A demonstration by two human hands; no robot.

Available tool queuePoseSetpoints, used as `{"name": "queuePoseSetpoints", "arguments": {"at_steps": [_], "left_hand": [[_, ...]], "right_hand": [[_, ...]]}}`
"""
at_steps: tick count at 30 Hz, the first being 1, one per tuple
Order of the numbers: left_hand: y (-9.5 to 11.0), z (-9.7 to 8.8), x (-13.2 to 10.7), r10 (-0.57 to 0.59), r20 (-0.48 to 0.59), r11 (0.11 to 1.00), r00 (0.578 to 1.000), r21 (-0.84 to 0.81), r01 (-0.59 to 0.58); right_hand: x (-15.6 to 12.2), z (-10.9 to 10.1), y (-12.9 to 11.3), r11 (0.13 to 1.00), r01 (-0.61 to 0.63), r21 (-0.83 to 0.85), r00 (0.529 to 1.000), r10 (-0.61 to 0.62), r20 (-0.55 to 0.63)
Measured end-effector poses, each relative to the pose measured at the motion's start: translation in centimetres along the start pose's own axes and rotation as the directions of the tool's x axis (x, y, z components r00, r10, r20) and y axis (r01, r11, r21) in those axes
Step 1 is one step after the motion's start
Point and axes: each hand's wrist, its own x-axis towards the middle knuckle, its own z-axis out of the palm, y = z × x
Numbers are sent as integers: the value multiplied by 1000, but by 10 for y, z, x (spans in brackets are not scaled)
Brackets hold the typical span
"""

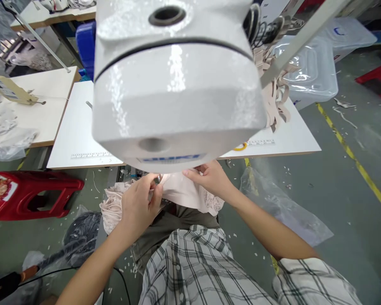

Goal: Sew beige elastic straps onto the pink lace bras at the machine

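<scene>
Just below the machine (178,101), at the near edge of the desk (292,137), the cloth (182,190) hangs over the person's lap, pale pink with lace at its right side. The left hand (142,201) has its grip nearly closed, thumb and forefinger pinching the cloth's left edge; a small shiny thing shows by the fingertips, too tiny to name. The right hand (211,180) lays its thumb on the cloth's far right part, fingers curled; I cannot tell how closed that grip is, as the machine overhangs the spot. A pale pile (111,207) sits just left of the left hand. Far right on the desk, straps (274,101) lie heaped near a yellow ring (240,147). A red stool (34,195) stands at left, and a clear bin (314,72) far right.
</scene>
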Motion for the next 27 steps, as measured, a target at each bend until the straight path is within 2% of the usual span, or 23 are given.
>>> {"name": "queuePoseSetpoints", "arguments": {"at_steps": [2,4,6,8,10,11,12,14,16,17,18,20,22,23,24,26,27], "left_hand": [[-4,-4,1,-105,61,977,993,-183,114],[-7,-8,4,-134,174,943,976,-280,180],[-8,-10,5,-71,309,938,949,-303,168],[-6,-10,3,41,439,903,897,-401,155],[-5,-9,-3,155,543,792,825,-567,225],[-6,-9,-7,182,569,722,802,-631,284],[-7,-9,-11,167,575,665,801,-665,338],[-14,-14,-20,54,550,632,833,-665,398],[-23,-22,-27,-73,493,680,867,-612,404],[-28,-26,-29,-100,478,722,873,-568,394],[-32,-31,-30,-107,474,767,874,-520,376],[-39,-36,-29,-92,492,843,866,-425,331],[-46,-34,-28,-62,539,887,840,-356,294],[-50,-31,-28,-62,546,900,836,-331,283],[-54,-25,-29,-83,518,914,852,-302,272],[-60,-9,-34,-193,330,931,924,-235,278],[-61,1,-37,-263,221,924,939,-223,311]], "right_hand": [[-8,-2,6,998,-38,-42,999,37,-18],[-21,-4,6,986,-63,-152,998,62,-8],[-39,-3,-3,973,-60,-222,996,74,57],[-60,-1,-18,982,-29,-187,979,66,192],[-79,4,-35,998,-21,-61,946,40,322],[-86,8,-41,999,-40,12,933,33,360],[-91,13,-46,994,-76,74,926,43,375],[-95,29,-46,970,-173,169,914,94,396],[-90,53,-38,925,-277,259,875,131,467],[-86,67,-32,886,-336,319,846,135,516],[-80,81,-26,826,-408,388,818,144,556],[-69,106,-15,637,-559,530,789,214,575],[-60,123,-5,431,-633,643,774,336,537],[-57,127,0,361,-636,682,766,400,503],[-57,130,5,326,-620,714,765,452,458],[-60,131,14,352,-552,756,783,530,325],[-62,131,18,410,-507,758,802,547,240]]}}
